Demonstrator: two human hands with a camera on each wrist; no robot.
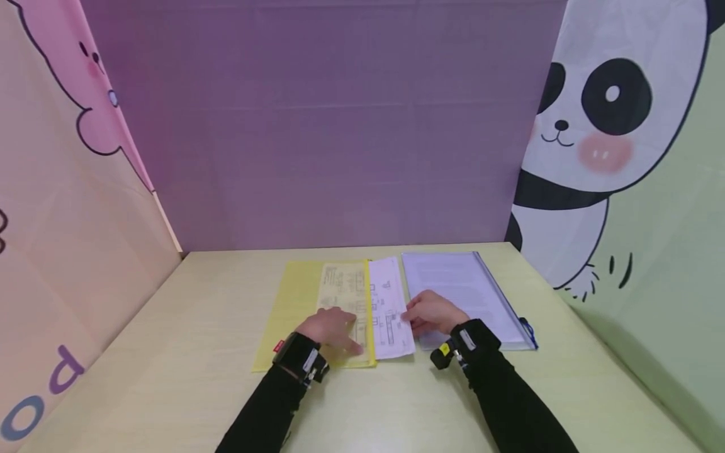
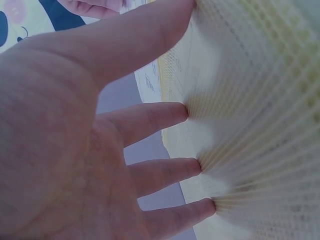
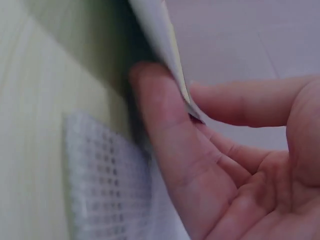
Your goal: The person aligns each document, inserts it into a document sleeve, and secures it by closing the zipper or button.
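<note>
A yellow mesh zip folder (image 1: 297, 296) lies on the table, with printed sheets showing through it. My left hand (image 1: 334, 328) rests on its front half, and in the left wrist view the spread fingertips (image 2: 175, 110) press into the mesh. White printed papers (image 1: 391, 308) stick out past the folder's right edge. At their right edge my right hand (image 1: 433, 313) pinches them; in the right wrist view the paper edge (image 3: 172, 55) stands between thumb and fingers. Just under and beside that hand lies a clear-white mesh folder (image 1: 453, 277) with a dark blue edge. How far the papers reach inside the yellow folder is hard to tell.
The pale wooden table (image 1: 187, 377) extends around both folders. A purple cloth wall (image 1: 340, 126) stands behind it, with cartoon-printed side panels left and right. A blue pull loop (image 1: 527, 326) sits at the white folder's right corner.
</note>
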